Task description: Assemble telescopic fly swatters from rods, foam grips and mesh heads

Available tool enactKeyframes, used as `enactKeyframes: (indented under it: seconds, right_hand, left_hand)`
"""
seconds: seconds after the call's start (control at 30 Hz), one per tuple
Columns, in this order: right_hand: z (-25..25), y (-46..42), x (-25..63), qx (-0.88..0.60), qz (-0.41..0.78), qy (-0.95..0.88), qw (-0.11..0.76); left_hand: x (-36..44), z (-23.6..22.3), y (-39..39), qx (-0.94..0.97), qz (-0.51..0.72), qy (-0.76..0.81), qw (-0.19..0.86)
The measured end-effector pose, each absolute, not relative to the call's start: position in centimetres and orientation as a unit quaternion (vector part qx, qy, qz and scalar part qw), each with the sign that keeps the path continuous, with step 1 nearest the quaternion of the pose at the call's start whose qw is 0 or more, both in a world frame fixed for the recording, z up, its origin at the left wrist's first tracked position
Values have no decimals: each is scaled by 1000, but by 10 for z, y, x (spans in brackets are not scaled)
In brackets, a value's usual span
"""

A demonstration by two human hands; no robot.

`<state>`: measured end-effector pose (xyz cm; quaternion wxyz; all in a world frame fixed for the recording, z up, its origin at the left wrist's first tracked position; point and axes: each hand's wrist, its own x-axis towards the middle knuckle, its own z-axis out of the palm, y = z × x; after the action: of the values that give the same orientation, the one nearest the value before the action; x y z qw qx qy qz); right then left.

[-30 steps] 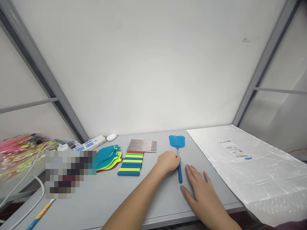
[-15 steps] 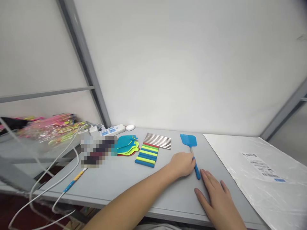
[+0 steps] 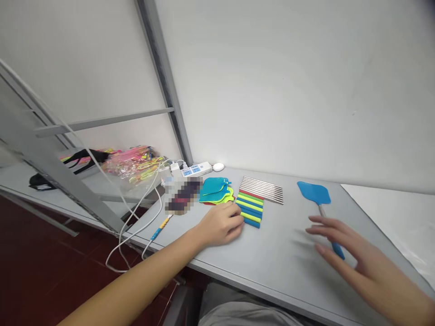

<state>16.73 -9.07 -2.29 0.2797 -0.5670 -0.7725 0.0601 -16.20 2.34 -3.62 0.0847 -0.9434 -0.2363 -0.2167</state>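
My left hand [image 3: 222, 222] rests on the table with curled fingers, at the left ends of a row of coloured handle tubes [image 3: 252, 209] in blue, yellow-green, green and red. Its fingertips are partly hidden, and anything in them is hidden too. Just behind it lies a stack of flat fly swatter heads [image 3: 215, 189] in blue, yellow-green and red. Several thin metal rods [image 3: 261, 189] lie side by side beyond the tubes. On the right, my open right hand [image 3: 356, 256] hovers with spread fingers over the handle of a blue fly swatter [image 3: 314, 192], covering part of it.
A white power strip [image 3: 197, 170] and a round white object [image 3: 218, 167] stand by the wall. A blurred-out item [image 3: 185, 197] and white cables [image 3: 159, 199] lie left. Bagged colourful goods [image 3: 132, 163] sit on the neighbouring table. White plastic sheeting [image 3: 390, 217] covers the right side.
My left hand has left the fly swatter and moved left to the tubes. My right hand has lifted and come over the swatter's handle. The view has turned left.
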Motion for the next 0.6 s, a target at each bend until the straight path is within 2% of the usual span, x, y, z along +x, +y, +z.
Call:
enactKeyframes:
  seconds: [0.23, 0.4, 0.6]
  right_hand:
    - [20, 44, 150, -580, 70, -792, 179]
    - [4, 125, 135, -583, 106, -792, 145]
    - [-20, 166, 128, -563, 132, -807, 116]
  left_hand:
    - [-159, -35, 23, -917, -268, -295, 5]
    - [-163, -35, 25, -911, -278, -298, -55]
    - [-166, -36, 32, -909, -262, -309, -100]
